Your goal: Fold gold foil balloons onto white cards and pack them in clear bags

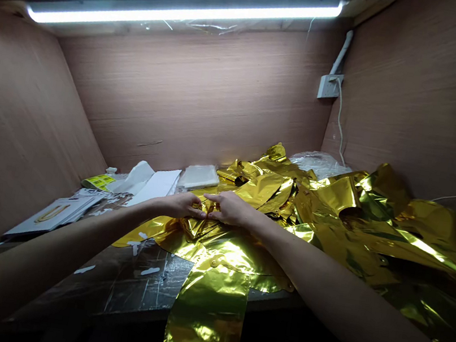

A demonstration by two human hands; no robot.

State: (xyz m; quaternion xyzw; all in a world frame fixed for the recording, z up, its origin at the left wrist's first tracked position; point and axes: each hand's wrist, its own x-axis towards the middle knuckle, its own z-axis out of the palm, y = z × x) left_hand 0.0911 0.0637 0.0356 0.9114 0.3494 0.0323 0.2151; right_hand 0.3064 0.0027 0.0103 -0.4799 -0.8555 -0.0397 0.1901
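Both my hands meet over a flat, uninflated gold foil balloon [208,305], whose rounded end hangs over the table's front edge. My left hand [180,205] pinches a crumpled fold of the foil between thumb and fingers. Close beside it, my right hand [231,208] has its fingers curled on the same fold, thumb and fingertips towards the left hand. Exactly what lies between the fingertips is partly hidden. A large heap of similar gold foil balloons [330,203] spreads behind and to the right, under and past my right forearm.
At left lie a stack of printed white cards [52,216], yellow labels [100,181] and white paper [160,183]. Clear plastic bags [199,177] lie behind. Small white scraps dot the dark table [164,281]. Wooden walls enclose it; a socket [329,87] with a cable hangs right.
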